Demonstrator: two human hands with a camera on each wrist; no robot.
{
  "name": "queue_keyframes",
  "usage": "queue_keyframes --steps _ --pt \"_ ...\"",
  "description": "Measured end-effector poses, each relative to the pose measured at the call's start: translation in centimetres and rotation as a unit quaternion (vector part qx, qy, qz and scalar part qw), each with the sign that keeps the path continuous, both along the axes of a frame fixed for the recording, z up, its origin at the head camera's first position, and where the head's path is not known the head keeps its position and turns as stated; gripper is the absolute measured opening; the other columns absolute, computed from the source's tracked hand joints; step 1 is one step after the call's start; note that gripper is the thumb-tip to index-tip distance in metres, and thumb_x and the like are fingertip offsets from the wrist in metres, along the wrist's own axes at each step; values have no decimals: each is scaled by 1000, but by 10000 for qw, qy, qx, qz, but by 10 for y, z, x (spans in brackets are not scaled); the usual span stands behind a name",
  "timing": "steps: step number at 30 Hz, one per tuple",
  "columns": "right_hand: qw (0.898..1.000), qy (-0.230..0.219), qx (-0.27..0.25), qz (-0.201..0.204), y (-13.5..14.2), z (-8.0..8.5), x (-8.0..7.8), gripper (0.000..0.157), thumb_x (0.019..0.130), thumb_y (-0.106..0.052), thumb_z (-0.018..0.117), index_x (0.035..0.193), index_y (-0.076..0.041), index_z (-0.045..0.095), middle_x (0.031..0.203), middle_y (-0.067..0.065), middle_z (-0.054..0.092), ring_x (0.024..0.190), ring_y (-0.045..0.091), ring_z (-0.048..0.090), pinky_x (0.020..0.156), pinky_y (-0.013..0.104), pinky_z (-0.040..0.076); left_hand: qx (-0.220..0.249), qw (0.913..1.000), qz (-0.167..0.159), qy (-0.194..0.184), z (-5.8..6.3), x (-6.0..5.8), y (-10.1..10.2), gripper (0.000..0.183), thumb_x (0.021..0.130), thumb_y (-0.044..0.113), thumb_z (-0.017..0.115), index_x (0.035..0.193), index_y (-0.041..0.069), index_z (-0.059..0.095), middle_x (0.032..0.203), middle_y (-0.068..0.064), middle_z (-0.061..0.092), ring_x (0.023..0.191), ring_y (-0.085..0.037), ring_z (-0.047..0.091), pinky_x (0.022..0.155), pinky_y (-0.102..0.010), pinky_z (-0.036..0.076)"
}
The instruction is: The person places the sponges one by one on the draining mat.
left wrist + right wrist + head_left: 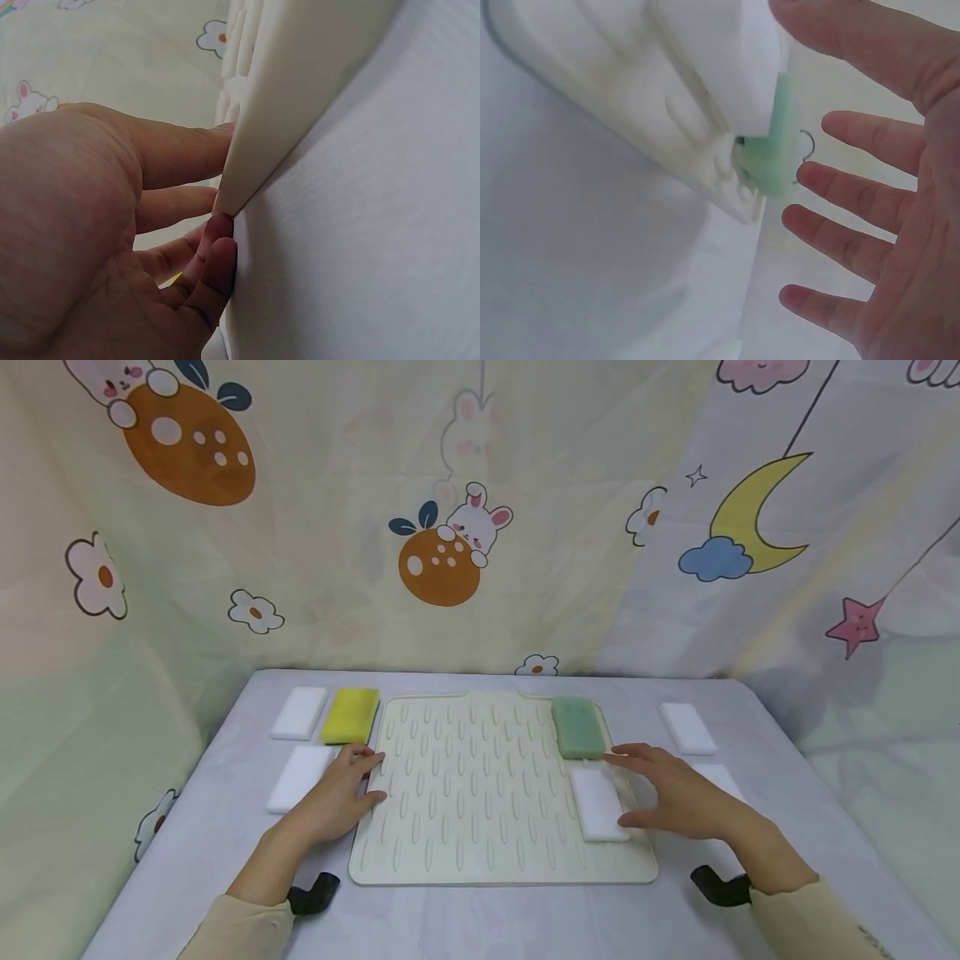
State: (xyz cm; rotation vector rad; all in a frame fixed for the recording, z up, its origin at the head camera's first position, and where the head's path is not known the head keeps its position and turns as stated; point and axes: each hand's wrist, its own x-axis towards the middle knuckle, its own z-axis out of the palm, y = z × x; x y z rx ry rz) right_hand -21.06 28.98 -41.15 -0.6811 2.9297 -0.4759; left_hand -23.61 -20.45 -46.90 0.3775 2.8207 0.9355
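Left hand (339, 793) lies lower left of centre, fingers straight, tips touching the left edge of the cream ribbed mat (480, 793); the left wrist view shows the fingertips (221, 247) against the mat's edge. Right hand (675, 793), lower right of centre, is spread flat w/ fingers apart, thumb beside a white sponge (597, 802) on the mat's right side; touching or just above it can't be told. A green sponge (578, 727) sits just beyond, at the mat's upper right.

Right wrist view is blurred and cuts both sponges off. Black wrist mounts show only partly.

Off the mat: yellow sponge (351, 714) and two white blocks at left, two more at right, one partly hidden by the right hand. Grey table (480, 918); cartoon-print cloth (450, 543) behind.
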Motion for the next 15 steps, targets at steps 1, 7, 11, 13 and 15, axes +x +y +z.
queue_keyframes --steps 1,7,11,13,15 --pt "10000 17 -16 -5 3 2 0 86 77 -40 91 151 -15 54 155 18 48 139 45 48 105 64 46 7 10000 1 4 0 0 0 65 97 15 72 153 -4 45 156 -21 33 130 -34 55 109 -55 46" --pt "9999 59 14 -124 21 8 -1 87 77 -38 91 151 -13 53 156 17 48 139 45 47 104 64 47 26 10000 -17 45 0 0 1 65 96 15 72 153 -5 45 155 -21 34 130 -35 55 110 -56 45" --pt "9997 -8 6 -254 33 11 0 89 78 -39 90 152 -11 52 155 19 46 139 46 45 104 65 46 14 10000 -14 75 0 0 0 65 96 15 72 152 -5 46 155 -21 34 129 -34 54 109 -56 45" --pt "9994 -89 -24 -321 39 11 0 90 78 -40 90 152 -9 51 155 21 45 139 47 44 104 66 45 -9 9999 -34 110 -1 0 -1 65 96 15 72 152 -5 46 154 -22 35 128 -34 55 108 -56 46" --pt "9990 -208 -82 -396 45 12 0 92 77 -40 90 152 -7 50 155 23 44 140 48 43 105 67 44 -15 9999 -22 112 -2 0 -1 65 96 15 72 152 -5 46 154 -22 35 128 -34 55 108 -56 46"
